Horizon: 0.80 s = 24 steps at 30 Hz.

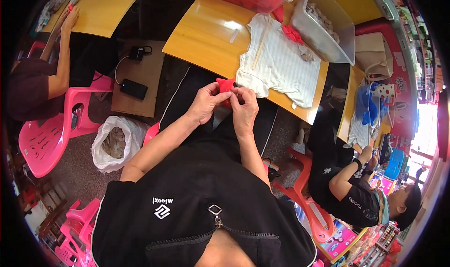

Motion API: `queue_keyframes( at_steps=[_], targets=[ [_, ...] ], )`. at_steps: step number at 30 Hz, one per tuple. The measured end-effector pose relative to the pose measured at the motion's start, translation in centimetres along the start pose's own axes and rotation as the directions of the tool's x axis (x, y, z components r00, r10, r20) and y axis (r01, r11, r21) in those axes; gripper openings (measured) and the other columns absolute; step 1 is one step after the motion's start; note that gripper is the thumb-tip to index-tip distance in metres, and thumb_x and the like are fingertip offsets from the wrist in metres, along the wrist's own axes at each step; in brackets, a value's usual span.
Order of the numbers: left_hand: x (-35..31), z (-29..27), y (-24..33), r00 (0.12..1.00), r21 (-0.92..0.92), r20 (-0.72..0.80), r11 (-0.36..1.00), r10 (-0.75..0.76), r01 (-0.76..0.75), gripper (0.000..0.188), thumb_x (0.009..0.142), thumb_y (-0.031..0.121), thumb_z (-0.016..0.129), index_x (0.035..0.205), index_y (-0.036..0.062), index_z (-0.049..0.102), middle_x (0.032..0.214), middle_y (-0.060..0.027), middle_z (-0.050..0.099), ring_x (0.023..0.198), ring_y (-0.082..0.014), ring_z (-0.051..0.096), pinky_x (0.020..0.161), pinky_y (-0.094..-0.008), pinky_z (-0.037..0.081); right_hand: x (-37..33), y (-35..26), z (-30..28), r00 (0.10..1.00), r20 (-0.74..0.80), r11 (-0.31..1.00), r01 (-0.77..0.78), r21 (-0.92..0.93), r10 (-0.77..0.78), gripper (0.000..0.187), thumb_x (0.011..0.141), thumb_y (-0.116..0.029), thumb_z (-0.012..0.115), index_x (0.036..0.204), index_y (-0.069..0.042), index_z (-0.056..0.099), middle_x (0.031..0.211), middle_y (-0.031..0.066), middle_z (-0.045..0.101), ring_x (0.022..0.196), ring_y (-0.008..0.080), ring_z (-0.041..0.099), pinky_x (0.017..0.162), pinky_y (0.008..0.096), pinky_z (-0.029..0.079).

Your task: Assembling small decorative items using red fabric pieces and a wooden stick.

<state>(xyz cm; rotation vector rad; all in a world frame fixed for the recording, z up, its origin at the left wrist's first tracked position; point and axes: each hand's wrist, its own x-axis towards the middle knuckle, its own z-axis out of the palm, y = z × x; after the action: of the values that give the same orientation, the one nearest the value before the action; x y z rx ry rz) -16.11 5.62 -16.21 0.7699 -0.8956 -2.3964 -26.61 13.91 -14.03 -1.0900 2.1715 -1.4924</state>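
Near the table's front edge, above my lap, my left hand (206,104) and my right hand (244,108) meet at the fingertips. Between them is a small bright red piece that looks like cloth (225,85), pinched from both sides. Part of it is hidden behind my fingers. Just beyond my right hand, a white striped shirt (283,61) lies spread on the wooden table (199,30). A thin wooden stick (260,49) rests across the shirt, and more red cloth (292,33) lies on its far side.
Clear plastic bins (344,40) stand at the table's back, one with pale pieces, one with red. To the left are a white sack (118,145), a pink chair (51,136) and a phone (133,89) on a cardboard box. Co-workers sit left and right (347,187).
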Motion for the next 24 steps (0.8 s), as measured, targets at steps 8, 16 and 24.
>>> queue_keyframes(
  at_steps=[8, 16, 24],
  targets=[
    [0.4, 0.0, 0.9, 0.992, -0.338, -0.035, 0.936, -0.119, 0.100, 0.029, 0.087, 0.007, 0.064, 0.114, 0.0049, 0.054, 0.103, -0.0059, 0.062, 0.093, -0.0161, 0.062, 0.080, -0.0309, 0.053, 0.4, -0.9, 0.0, 0.984, 0.136, 0.993, 0.116, 0.007, -0.116, 0.029, 0.079, -0.010, 0.069, 0.108, -0.004, 0.064, 0.108, 0.0122, 0.056, 0.106, 0.0248, 0.053, 0.090, 0.0335, 0.044],
    [0.6, -1.2, 2.0, 0.999, -0.318, -0.034, 0.948, -0.040, 0.027, 0.024, 0.087, 0.007, 0.064, 0.109, 0.0063, 0.055, 0.104, -0.0078, 0.063, 0.094, -0.0175, 0.062, 0.082, -0.0343, 0.052, 0.5, -1.7, 0.2, 0.984, 0.127, 0.992, 0.127, 0.024, -0.129, 0.034, 0.074, -0.002, 0.071, 0.107, -0.003, 0.062, 0.108, 0.0154, 0.059, 0.098, 0.0296, 0.061, 0.083, 0.0339, 0.050],
    [-0.5, -1.5, 3.8, 0.997, -0.218, 0.043, 0.974, -0.060, 0.068, 0.025, 0.089, 0.011, 0.061, 0.113, 0.0046, 0.056, 0.106, -0.0089, 0.062, 0.099, -0.0184, 0.061, 0.084, -0.0392, 0.052, 0.9, -1.8, -0.7, 0.954, 0.194, 0.972, 0.236, -0.021, -0.227, 0.032, 0.072, 0.001, 0.069, 0.104, -0.003, 0.064, 0.101, 0.0105, 0.060, 0.090, 0.0227, 0.062, 0.078, 0.0301, 0.050]
  ],
)
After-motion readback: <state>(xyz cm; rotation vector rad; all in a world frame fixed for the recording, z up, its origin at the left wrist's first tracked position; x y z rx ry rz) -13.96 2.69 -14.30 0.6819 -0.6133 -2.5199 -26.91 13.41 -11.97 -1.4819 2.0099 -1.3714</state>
